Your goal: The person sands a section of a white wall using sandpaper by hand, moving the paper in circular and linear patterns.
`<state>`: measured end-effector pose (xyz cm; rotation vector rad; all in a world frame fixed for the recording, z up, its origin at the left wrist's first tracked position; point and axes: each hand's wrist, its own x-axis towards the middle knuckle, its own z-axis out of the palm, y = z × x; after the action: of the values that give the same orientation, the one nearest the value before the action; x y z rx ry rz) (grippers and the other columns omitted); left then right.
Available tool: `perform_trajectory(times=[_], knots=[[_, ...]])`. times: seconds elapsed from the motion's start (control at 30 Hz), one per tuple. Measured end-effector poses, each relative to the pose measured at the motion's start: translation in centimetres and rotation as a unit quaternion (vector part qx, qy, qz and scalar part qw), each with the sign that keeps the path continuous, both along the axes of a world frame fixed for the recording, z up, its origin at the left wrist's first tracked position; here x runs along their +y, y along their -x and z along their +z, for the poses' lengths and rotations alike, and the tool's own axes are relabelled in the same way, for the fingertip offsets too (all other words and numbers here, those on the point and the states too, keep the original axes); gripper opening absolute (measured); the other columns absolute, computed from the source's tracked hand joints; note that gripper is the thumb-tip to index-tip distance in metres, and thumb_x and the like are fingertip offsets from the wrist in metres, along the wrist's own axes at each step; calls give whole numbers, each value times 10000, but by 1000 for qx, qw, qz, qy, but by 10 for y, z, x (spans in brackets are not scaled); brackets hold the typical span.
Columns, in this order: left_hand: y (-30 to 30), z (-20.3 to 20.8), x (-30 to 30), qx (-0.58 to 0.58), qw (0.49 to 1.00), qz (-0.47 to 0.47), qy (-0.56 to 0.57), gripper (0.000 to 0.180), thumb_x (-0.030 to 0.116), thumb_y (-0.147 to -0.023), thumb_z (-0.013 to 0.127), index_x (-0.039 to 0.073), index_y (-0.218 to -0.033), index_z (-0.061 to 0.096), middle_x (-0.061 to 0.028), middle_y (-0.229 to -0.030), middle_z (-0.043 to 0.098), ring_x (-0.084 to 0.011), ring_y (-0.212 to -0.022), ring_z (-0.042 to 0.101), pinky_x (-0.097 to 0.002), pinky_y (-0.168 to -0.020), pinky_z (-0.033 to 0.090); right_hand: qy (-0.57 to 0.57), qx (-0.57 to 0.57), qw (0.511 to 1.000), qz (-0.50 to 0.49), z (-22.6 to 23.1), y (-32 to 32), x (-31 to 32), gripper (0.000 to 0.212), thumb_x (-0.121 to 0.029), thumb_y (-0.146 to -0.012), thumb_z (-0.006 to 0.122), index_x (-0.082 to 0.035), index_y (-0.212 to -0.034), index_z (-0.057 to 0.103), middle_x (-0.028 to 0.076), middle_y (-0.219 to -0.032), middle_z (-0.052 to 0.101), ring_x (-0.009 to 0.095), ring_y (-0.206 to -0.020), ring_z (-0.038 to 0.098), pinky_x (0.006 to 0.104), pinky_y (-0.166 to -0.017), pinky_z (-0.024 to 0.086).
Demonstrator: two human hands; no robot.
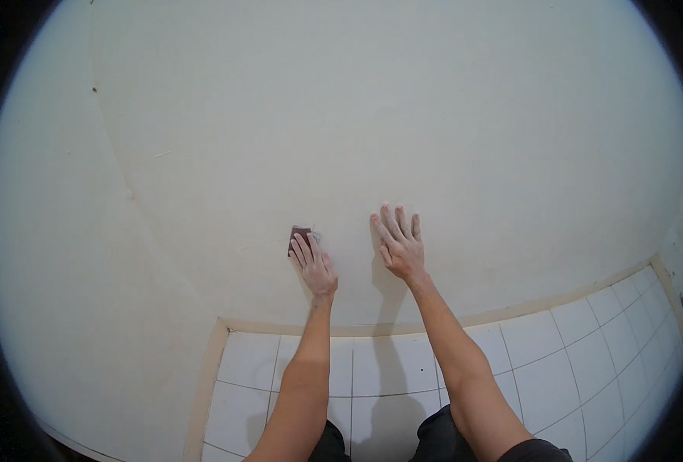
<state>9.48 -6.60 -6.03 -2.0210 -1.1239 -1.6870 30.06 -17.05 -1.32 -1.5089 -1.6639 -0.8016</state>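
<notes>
Brown sheet (301, 230), lengthwise near-vertical, under left hand (317, 269)

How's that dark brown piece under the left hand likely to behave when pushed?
The dark brown piece is probably light, since it looks small and thin. It's unlikely to roll, lying flat under the left hand. Against the upright wall, it would likely fall if the fingers lifted.
</notes>
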Motion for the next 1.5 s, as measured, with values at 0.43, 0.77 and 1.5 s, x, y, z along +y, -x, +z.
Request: perform_trajectory(times=[0.43,0.77,1.5], knots=[[-7,174,-28,46,996,-68,-31,634,191,-996,469,69,-1606,346,-189,-1700,226,-399,-1565,199,-557,-1261,151,-13,-30,999,-17,-10,-16,-1,760,-288,-894,554,-291,-1624,342,11,-1706,278,282,-1577,231,590,-1274,124],[25,-21,-2,147,987,-66,14,689,240,-964,546,34,-1594,358,-262,-1671,249,-458,-1544,220,-616,-1241,140,19,-15,1000,-15,-9,-9,-1,773,-290,-902,550,-289,-1636,308,14,-1715,250,290,-1585,199,593,-1275,117],[6,8,21,136,990,-38,-2,693,190,-962,546,1,-1593,332,-216,-1669,288,-406,-1558,222,-547,-1267,142,1,-15,1000,-1,-12,-13,6,754,-279,-898,546,-268,-1625,344,27,-1700,294,290,-1576,232,588,-1274,114]])
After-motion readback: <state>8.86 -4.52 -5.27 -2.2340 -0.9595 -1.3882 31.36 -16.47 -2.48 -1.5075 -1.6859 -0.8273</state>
